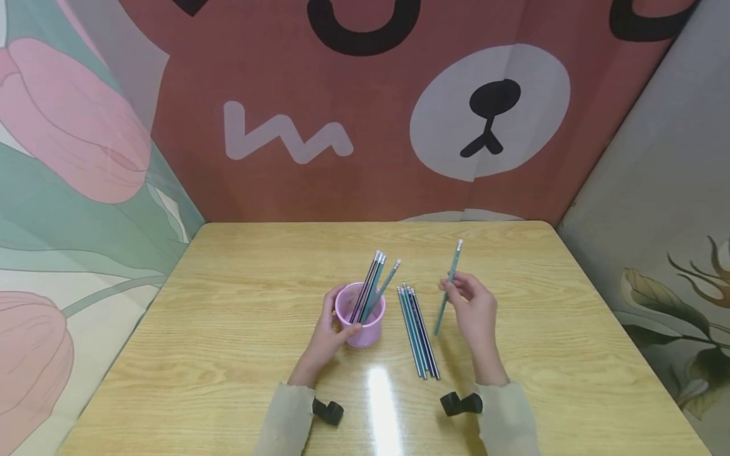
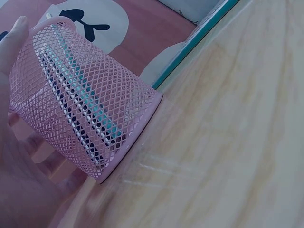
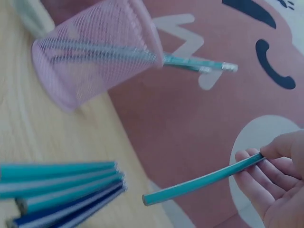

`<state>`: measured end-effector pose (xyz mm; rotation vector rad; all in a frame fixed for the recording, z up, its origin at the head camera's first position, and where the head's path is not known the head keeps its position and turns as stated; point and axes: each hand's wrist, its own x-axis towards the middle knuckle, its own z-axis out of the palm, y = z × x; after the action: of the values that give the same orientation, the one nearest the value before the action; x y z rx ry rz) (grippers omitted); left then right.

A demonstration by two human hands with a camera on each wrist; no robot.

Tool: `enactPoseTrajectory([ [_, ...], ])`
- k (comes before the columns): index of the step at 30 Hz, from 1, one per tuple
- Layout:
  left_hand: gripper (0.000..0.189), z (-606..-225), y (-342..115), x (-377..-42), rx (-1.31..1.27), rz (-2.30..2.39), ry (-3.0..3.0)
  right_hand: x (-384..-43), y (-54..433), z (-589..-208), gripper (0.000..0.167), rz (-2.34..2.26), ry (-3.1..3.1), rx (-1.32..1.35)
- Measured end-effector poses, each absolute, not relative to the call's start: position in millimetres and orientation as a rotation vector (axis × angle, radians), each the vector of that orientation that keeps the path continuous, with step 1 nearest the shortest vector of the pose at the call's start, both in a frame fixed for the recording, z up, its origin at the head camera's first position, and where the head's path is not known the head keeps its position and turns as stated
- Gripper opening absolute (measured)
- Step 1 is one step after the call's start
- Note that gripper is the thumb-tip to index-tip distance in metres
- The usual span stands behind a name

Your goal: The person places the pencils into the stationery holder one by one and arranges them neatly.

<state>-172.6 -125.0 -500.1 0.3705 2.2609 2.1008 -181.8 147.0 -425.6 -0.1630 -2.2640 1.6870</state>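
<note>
A pink mesh pencil cup [image 1: 365, 334] stands upright on the table, with several teal and dark pencils [image 1: 373, 278] leaning inside it. My left hand [image 1: 327, 332] grips the cup from its left side, thumb over the near rim; the left wrist view shows the mesh cup [image 2: 85, 95] close up. Between thumb and fingers my right hand [image 1: 472, 310] pinches a teal pencil [image 1: 455, 259], white eraser end up, held clear of the table. In the right wrist view that pencil [image 3: 199, 186] points its lower end toward the loose pencils.
A row of loose teal and dark blue pencils [image 1: 419, 335] lies on the wooden table [image 1: 228, 354] between the cup and my right hand. Printed cloth [image 1: 365, 183] hangs behind the table's far edge, with more at both sides.
</note>
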Motion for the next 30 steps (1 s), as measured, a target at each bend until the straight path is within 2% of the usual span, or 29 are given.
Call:
enactPoseTrajectory([
  [16,0.086,-498.8,-124.5,-172.5,0.344,2.093,2.268,-165.9,112.4,-401.3,0.020,2.055,-1.837,-0.037],
  [30,0.083,-499.6,-125.0,-172.9,0.384,2.103,2.265,-164.4,77.4,-409.1,0.020,1.923,-1.906,0.211],
])
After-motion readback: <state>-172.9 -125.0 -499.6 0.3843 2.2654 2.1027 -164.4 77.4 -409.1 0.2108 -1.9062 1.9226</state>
